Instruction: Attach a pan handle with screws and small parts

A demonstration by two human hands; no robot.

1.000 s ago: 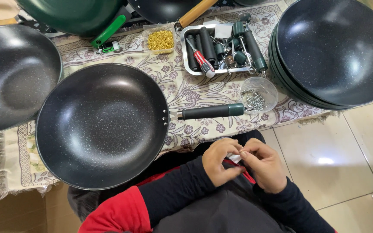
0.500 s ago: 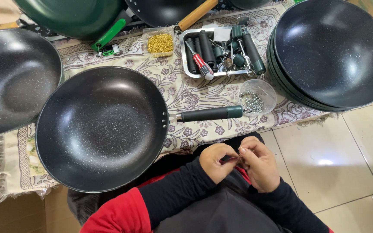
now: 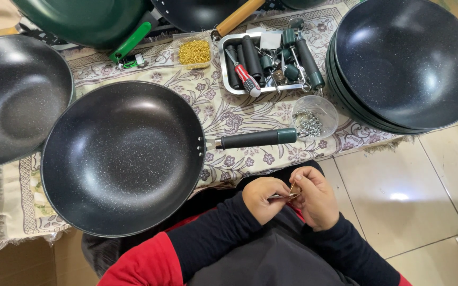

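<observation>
— So, where do you stand?
— Your left hand [image 3: 263, 198] and right hand [image 3: 316, 196] meet just below the cloth-covered table [image 3: 229, 114], fingers pinching a small brass-coloured part [image 3: 294, 189].
— And the wok?
— The black wok [image 3: 123, 156] lies on that table, its handle [image 3: 258, 139] detached just beside it, so I'd judge fitting is not yet done.

Speckled matt black wok [image 3: 123, 159]; glossy floor tiles [image 3: 425, 196]; patterned cloth [image 3: 239, 114]
</observation>
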